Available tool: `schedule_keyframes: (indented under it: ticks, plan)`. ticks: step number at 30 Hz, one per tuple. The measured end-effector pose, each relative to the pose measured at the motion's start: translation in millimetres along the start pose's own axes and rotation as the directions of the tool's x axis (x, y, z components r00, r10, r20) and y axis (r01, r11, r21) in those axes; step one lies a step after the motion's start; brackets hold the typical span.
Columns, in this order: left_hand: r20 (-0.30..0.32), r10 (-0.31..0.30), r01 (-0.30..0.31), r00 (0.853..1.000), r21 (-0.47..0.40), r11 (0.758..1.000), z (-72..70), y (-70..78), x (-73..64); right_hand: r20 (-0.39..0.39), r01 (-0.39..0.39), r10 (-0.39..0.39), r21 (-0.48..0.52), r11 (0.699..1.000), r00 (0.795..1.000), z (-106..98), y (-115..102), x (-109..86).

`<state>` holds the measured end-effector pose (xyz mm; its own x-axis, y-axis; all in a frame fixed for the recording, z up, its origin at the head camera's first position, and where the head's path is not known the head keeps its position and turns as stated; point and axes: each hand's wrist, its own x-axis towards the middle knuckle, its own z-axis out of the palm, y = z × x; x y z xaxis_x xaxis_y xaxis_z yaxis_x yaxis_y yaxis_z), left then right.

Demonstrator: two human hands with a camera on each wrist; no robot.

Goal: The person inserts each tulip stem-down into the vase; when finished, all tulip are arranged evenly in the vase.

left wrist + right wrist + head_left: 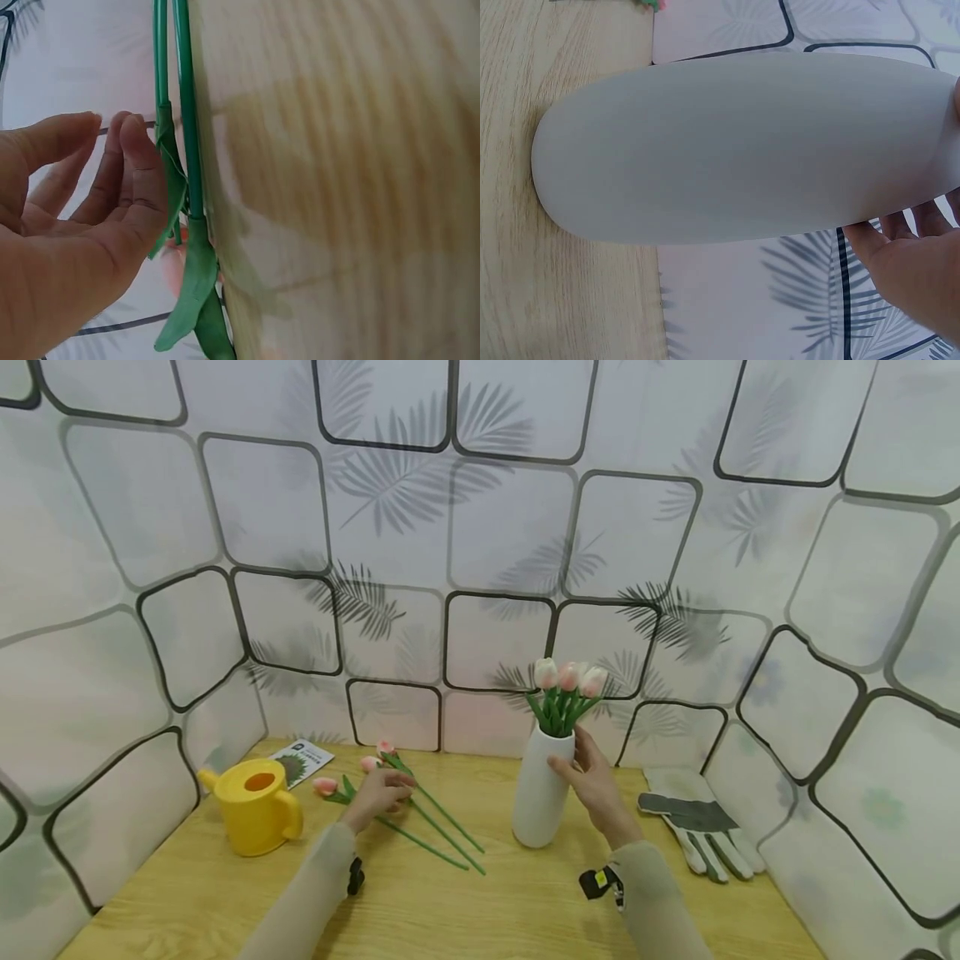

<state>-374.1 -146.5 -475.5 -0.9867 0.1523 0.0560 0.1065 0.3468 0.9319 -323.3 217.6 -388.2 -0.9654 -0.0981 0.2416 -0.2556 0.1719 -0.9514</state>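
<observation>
A tall white vase stands upright on the wooden table, with pink and white tulips in its mouth. My right hand grips the vase near the top from its right side; the right wrist view shows the fingers against the smooth white wall. Three loose pink tulips lie on the table to the left, stems slanting toward the vase. Over their stems is my left hand. Its bent fingers and thumb stand apart with nothing between them, beside the green stems in the left wrist view.
On the left sits a yellow watering can, with a card bearing a flower picture behind it. White and grey gloves lie at the right edge of the table. Patterned cloth walls enclose the back and sides.
</observation>
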Motion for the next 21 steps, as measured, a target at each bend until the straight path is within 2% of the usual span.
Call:
schedule_keyframes:
  ticks: [12, 21]
  plan:
    - [-0.002, -0.07, 0.07, 0.998, 0.048, 0.996, 2.7, -3.3, -0.1, 0.001, 0.002, -0.002, 0.0, 1.0, 1.0, -0.3, 0.2, -0.3]
    - [0.051, -0.138, 0.137, 0.989, 0.028, 0.99, 5.9, -3.7, 6.1, 0.003, 0.0, 0.0, -0.001, 1.0, 1.0, 0.5, 0.2, -0.8]
